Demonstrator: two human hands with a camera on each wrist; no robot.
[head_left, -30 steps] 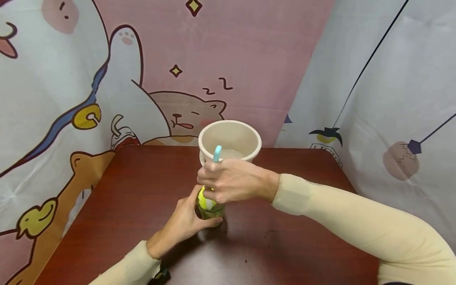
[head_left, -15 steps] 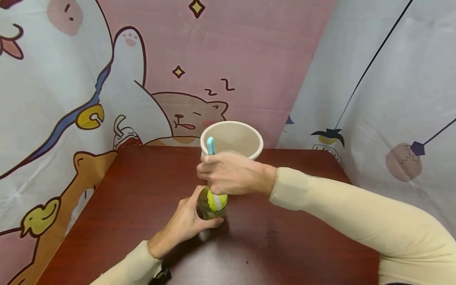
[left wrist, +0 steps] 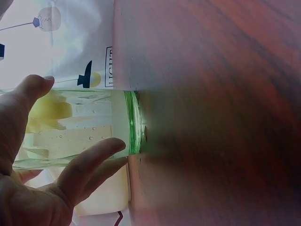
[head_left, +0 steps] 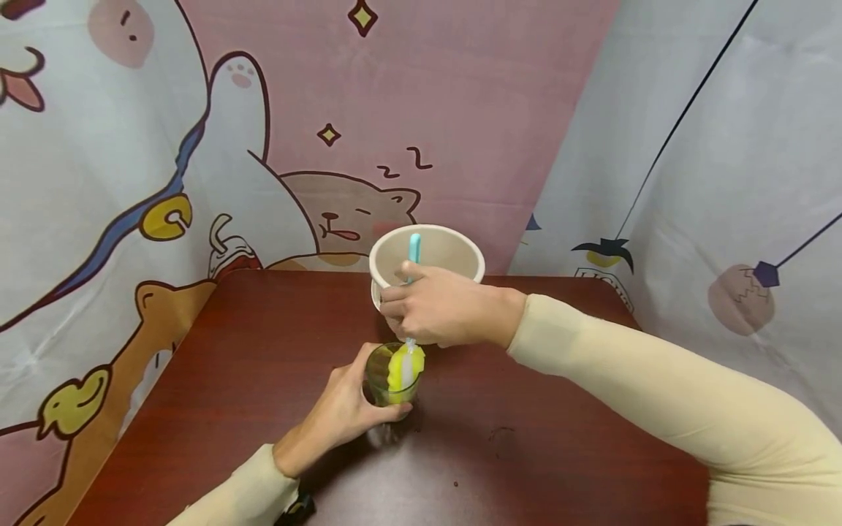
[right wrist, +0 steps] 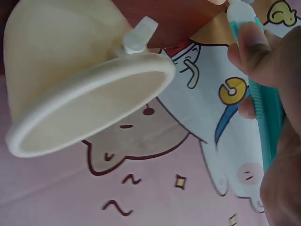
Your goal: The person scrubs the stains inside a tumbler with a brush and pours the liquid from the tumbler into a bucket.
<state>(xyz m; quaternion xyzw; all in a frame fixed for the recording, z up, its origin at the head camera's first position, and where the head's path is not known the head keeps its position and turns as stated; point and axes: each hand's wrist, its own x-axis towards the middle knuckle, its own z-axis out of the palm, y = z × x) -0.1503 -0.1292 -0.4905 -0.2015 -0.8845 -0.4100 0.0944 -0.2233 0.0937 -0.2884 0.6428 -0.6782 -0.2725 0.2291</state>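
Note:
My left hand (head_left: 335, 410) grips a green-tinted drinking glass (head_left: 380, 369) near the middle of the table, fingers and thumb wrapped round its side. In the left wrist view, water drops dot the wall of the glass (left wrist: 91, 136), whose base is close to the tabletop. Above it, my right hand (head_left: 454, 303) holds a bottle brush by its teal handle (head_left: 414, 250). The yellow and white sponge head (head_left: 406, 365) of the brush stands partly inside the glass, its upper part showing at the rim. Curled fingers surround the brush handle (right wrist: 270, 117) in the right wrist view.
A cream bucket (head_left: 427, 229) stands behind the hands at the table's far edge, with a handle joint (right wrist: 140, 36) at its rim. Cartoon-printed cloth (head_left: 500, 95) hangs around the reddish-brown table (head_left: 559, 446). A small dark object (head_left: 297, 509) lies by the left sleeve.
My right hand has lifted slightly and shifted right, raising the brush so more of its sponge head shows at the glass rim. The handle's tilt has varied. My left hand keeps its hold.

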